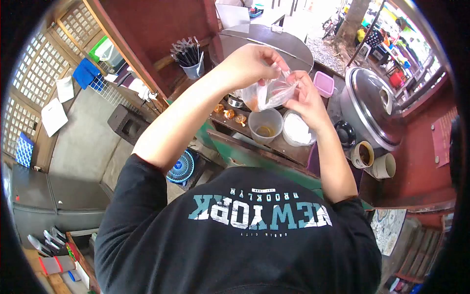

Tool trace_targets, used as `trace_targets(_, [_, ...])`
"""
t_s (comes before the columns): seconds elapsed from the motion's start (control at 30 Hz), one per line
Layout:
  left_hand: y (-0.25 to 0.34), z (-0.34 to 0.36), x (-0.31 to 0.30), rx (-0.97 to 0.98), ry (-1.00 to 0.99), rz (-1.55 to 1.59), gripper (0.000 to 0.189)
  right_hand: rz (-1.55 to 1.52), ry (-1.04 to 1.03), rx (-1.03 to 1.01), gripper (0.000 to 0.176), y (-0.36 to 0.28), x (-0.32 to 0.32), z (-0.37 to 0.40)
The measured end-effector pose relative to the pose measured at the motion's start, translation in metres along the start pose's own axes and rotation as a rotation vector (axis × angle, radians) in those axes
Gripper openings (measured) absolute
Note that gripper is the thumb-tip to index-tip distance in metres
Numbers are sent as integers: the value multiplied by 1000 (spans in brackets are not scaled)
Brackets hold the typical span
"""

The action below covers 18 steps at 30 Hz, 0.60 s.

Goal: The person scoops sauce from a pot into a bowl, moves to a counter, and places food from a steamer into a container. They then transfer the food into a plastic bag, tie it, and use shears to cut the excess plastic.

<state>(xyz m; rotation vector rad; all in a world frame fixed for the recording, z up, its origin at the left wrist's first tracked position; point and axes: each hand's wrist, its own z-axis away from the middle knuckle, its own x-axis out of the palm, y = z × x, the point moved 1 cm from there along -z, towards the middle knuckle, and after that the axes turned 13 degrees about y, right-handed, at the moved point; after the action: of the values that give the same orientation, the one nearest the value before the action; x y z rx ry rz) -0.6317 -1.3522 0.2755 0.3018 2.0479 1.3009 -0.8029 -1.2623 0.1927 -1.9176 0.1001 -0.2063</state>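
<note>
Between both hands, above the counter, is a clear plastic bag [279,93] with some orange-brown stuff low in it. My left hand [254,66] pinches the bag's upper edge from the left. On the right side of its mouth, my right hand [308,98] grips the thin film with fingers and thumb. Just below stands a translucent tub [265,126] with a little brownish liquid at its bottom. Beside it, nearest my right hand, is a round container [297,130] with white contents. Several small tied bags of orange-brown filling [228,114] lie to the left.
A large lidded pot [369,108] stands at right, near a black bowl [345,134] and two cups [384,166]. A pink container [323,84] sits behind my right hand. At back left is a bucket of wrapped black items [193,70]. A blue fan [181,166] stands lower left.
</note>
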Motion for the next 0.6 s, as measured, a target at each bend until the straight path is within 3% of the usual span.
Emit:
trace_targets(0.03, [4,-3,1,3,11,-50,17,-113,-8,11,66,-5,8,6])
trace_targets(0.07, [1,-8,5,30,17,-24,19,-108,-56,5,89,-7,13,9])
trace_targets(0.17, [6,-11,22,83,-33,-28,20,325,160,-279,91,3,27,10])
trace_targets(0.2, [7,-8,22,121,15,-54,27,253,264,-175,70,-2,33,11])
trace_targets(0.3, [13,8,15,248,153,-131,50,199,254,103,39,10,10,1])
trace_targets(0.33, [0,14,10,344,204,-192,66,150,296,48,21,-7,18,6])
trace_targets(0.47, [-63,24,23,-7,-24,28,50,183,140,71,28,14,-3,-3])
trace_targets(0.53, [-80,23,27,-269,-114,169,39,595,228,-122,30,2,-6,0])
trace_targets(0.57, [-85,22,25,-243,-74,117,34,800,274,-224,31,-4,-8,-1])
trace_targets(0.6, [-82,25,23,-217,-33,65,29,760,325,-358,31,-8,-9,-2])
